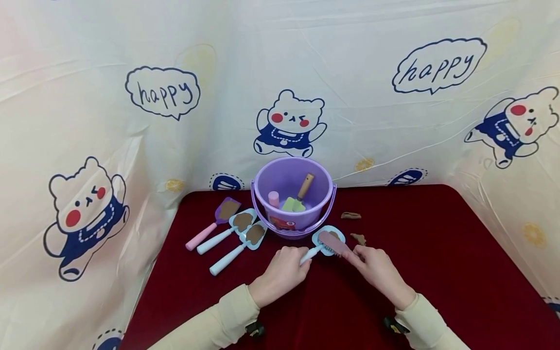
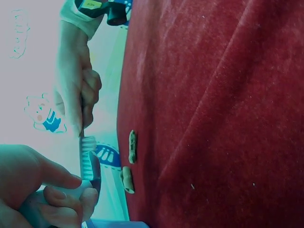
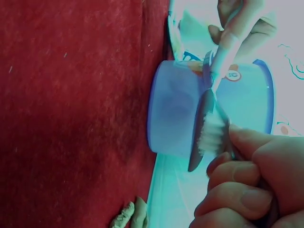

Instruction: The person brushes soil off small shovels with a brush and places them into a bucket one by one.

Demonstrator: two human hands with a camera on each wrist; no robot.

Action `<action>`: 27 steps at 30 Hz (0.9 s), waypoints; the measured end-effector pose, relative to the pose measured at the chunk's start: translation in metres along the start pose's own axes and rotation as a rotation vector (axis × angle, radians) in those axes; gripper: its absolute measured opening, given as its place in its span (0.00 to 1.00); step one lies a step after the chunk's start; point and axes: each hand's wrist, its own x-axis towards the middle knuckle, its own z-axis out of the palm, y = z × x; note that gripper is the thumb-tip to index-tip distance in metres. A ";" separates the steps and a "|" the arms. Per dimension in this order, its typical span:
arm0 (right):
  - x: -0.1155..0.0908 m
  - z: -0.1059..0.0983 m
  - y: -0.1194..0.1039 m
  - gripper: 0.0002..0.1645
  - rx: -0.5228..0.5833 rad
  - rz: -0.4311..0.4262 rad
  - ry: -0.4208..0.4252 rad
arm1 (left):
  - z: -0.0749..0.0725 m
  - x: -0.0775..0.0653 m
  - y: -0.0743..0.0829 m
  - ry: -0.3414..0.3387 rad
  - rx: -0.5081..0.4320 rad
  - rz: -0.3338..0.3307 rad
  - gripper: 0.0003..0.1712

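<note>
In the head view my left hand grips the handle of a light blue toy shovel, held tilted in front of the bucket. A brown patch shows on its blade. My right hand holds a pink brush by its handle, bristles down against the blade. Up close in the right wrist view, the white bristles are blurred and meet the shovel's blade. From the left wrist view, the thumb and curled fingers wrap the shovel handle.
Behind the hands stands a purple bucket, holding a green shovel with a wooden handle and a pink cylindrical piece. Left of it lie a purple-and-pink shovel and two light blue shovels, all brown-patched. Brown lumps lie right on the red cloth.
</note>
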 end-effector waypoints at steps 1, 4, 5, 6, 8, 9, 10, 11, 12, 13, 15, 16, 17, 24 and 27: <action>0.000 0.000 -0.001 0.21 0.001 0.014 0.007 | 0.000 0.000 0.000 -0.003 -0.002 -0.001 0.19; 0.001 -0.001 -0.001 0.22 -0.006 0.023 0.032 | 0.001 0.000 -0.001 -0.001 -0.003 0.002 0.19; 0.001 -0.001 -0.001 0.21 -0.007 0.020 0.041 | 0.001 0.000 -0.001 0.002 -0.002 0.003 0.19; 0.001 -0.001 -0.001 0.21 -0.004 0.012 0.045 | 0.000 0.000 -0.001 0.004 -0.003 0.003 0.19; 0.001 -0.001 -0.001 0.20 0.000 -0.023 0.038 | 0.000 0.000 -0.001 0.011 0.003 0.009 0.18; 0.001 -0.001 -0.001 0.20 -0.002 -0.044 0.035 | 0.000 0.000 0.000 0.013 0.007 0.011 0.17; 0.001 -0.001 -0.002 0.20 -0.003 -0.055 0.026 | 0.000 0.000 0.000 0.013 0.009 0.012 0.17; 0.001 -0.001 -0.002 0.19 -0.006 -0.069 0.020 | 0.000 0.000 0.001 0.013 0.012 0.014 0.17; 0.001 -0.001 -0.002 0.19 -0.009 -0.076 0.013 | 0.000 0.000 0.001 0.012 0.014 0.015 0.17; 0.002 0.000 -0.002 0.19 -0.015 -0.076 0.011 | 0.000 0.000 0.001 0.010 0.015 0.016 0.17; 0.002 0.000 -0.002 0.20 -0.026 -0.052 0.010 | -0.001 0.000 0.001 0.002 0.012 0.011 0.17; 0.002 0.000 -0.002 0.20 -0.028 -0.036 0.011 | -0.001 0.000 0.001 -0.003 0.008 0.008 0.17; 0.002 0.000 -0.002 0.21 -0.030 -0.018 0.012 | -0.001 -0.001 0.000 -0.006 0.007 0.007 0.17; 0.003 0.002 -0.002 0.22 -0.041 0.035 0.043 | 0.000 0.001 0.000 -0.008 0.020 0.006 0.19; 0.002 0.003 -0.001 0.20 -0.029 0.002 0.046 | 0.001 0.001 0.000 -0.002 0.032 0.004 0.19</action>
